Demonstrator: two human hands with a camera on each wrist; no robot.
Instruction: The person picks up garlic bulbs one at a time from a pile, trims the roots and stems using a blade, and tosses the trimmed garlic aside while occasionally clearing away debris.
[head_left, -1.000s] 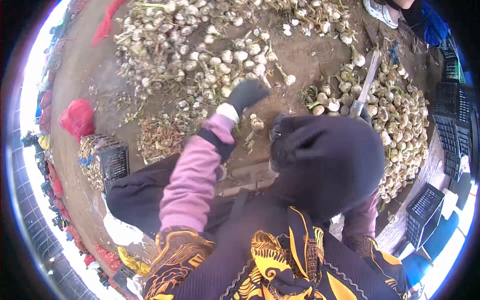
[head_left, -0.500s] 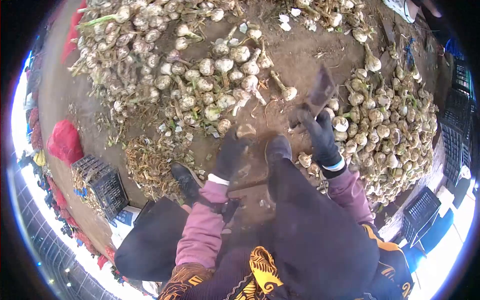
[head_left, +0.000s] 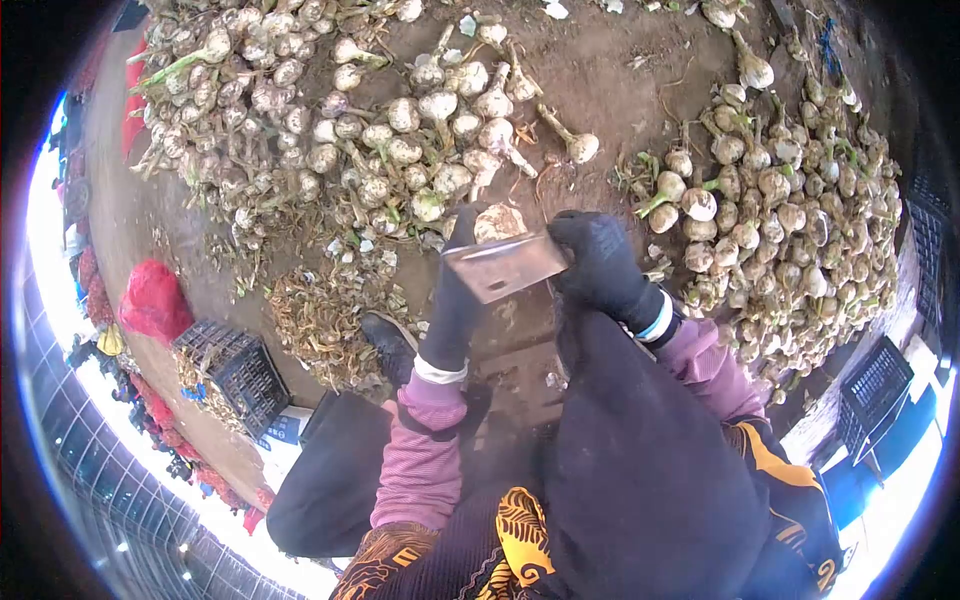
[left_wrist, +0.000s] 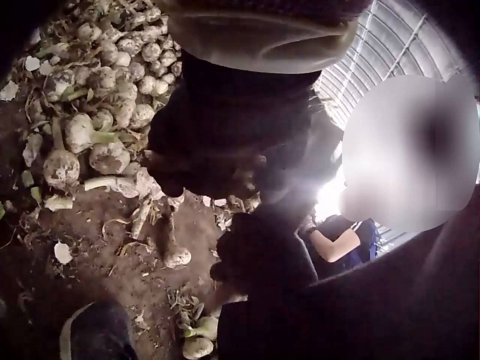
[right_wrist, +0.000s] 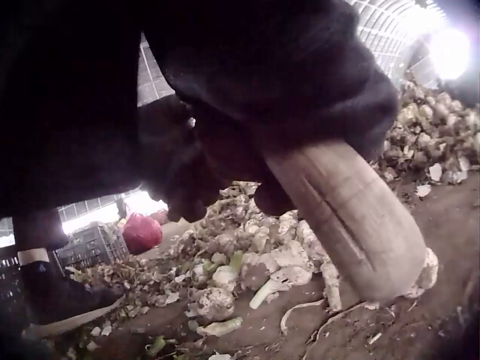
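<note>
In the head view my gloved left hand (head_left: 456,290) holds a garlic bulb (head_left: 500,222), its pale top showing above a broad blade. My gloved right hand (head_left: 603,262) grips the knife (head_left: 508,268), whose flat, wide blade has a small slot and lies across in front of the bulb, reaching the left hand. A wooden handle (right_wrist: 352,221) with a long slit sticks out of the dark right glove in the right wrist view. Both gloves are mostly dark shadow in the left wrist view, where the bulb is hidden. Both hands are close together between the knees.
A large heap of garlic with stalks (head_left: 270,110) spreads at the upper left. Trimmed bulbs (head_left: 790,220) pile up on the right. Dry trimmings (head_left: 325,325) lie near my left shoe. A black crate (head_left: 235,375) and a red bag (head_left: 156,300) stand left; another crate (head_left: 872,385) is right.
The right hand has come from the right-hand pile to the middle with the knife. The left hand has drawn back from the heap with a garlic bulb, and the blade now overlaps it.
</note>
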